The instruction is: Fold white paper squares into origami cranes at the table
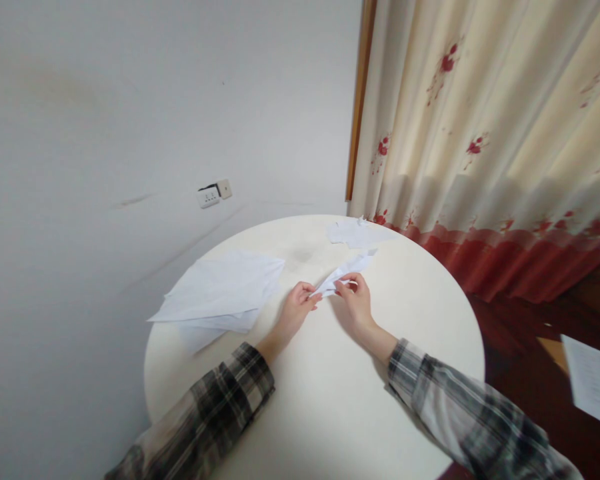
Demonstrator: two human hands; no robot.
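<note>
A folded piece of white paper [349,267] is held between my two hands above the round white table [325,400]. My left hand [299,303] pinches its near left end between thumb and fingers. Closer to its middle, my right hand [356,300] grips the lower edge with bent fingers. The far end of the paper points up and to the right, away from me. How many layers the folds have, I cannot tell.
Several loose white sheets [225,283] overlap on the table's left side, with corners past its edge. Smaller paper pieces [357,233] lie at the back. A wall with a socket [209,197] stands behind left; a flowered curtain [460,120] hangs at right. Printed paper [595,377] lies lower right.
</note>
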